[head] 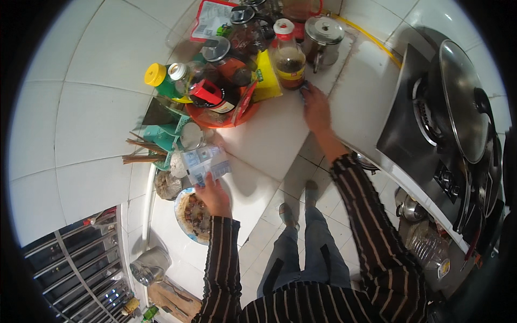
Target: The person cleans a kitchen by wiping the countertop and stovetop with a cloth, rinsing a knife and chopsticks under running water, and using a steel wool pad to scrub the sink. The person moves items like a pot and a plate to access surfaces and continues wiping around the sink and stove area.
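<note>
My left hand (213, 194) grips a translucent plastic packet (206, 163) with printing on it, held over the white counter. Just below that hand lies an oval plate (192, 216) of brown food pieces with a pale coating. My right hand (316, 107) reaches over the counter, its fingertips on a small bluish thing beside the base of a glass bottle (289, 60) with a red and white cap. What the bluish thing is, I cannot tell. A yellow packet (266, 76) leans left of this bottle, against an orange basin (220, 121) holding bottles and a red packet.
A green holder with chopsticks (145, 155) stands by the tiled wall, near a bagged item (167, 185). A steel lidded pot (324, 36) is at the back. On the right is a gas stove (408, 117) with a glass-lidded pan (460, 101). A glass jar (151, 266) and cutting board (173, 298) are lower left.
</note>
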Motion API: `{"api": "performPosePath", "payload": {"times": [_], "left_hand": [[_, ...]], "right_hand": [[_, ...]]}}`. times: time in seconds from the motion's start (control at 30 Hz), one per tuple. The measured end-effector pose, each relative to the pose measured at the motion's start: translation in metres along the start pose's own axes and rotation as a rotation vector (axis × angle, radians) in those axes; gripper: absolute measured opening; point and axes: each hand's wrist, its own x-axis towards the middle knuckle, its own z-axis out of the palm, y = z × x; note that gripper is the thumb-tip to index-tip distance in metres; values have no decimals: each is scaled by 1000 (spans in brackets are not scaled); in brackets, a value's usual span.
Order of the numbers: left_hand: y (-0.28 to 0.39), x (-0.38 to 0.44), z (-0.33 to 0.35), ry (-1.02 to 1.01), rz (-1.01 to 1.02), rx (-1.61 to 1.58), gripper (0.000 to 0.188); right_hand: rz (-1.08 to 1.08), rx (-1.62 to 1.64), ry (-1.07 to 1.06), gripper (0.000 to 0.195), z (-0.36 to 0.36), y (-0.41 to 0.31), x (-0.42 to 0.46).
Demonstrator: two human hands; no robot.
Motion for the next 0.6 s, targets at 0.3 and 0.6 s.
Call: {"api": "performPosePath", "payload": {"times": [0.3, 0.6], "left_hand": [[-38, -27, -34, 7, -271, -49, 60], [-62, -110, 21, -845, 307, 1398, 72]], "right_hand": [[778, 71, 321, 38, -75, 57, -40], [90, 124, -96, 31, -53, 20, -53]]}}
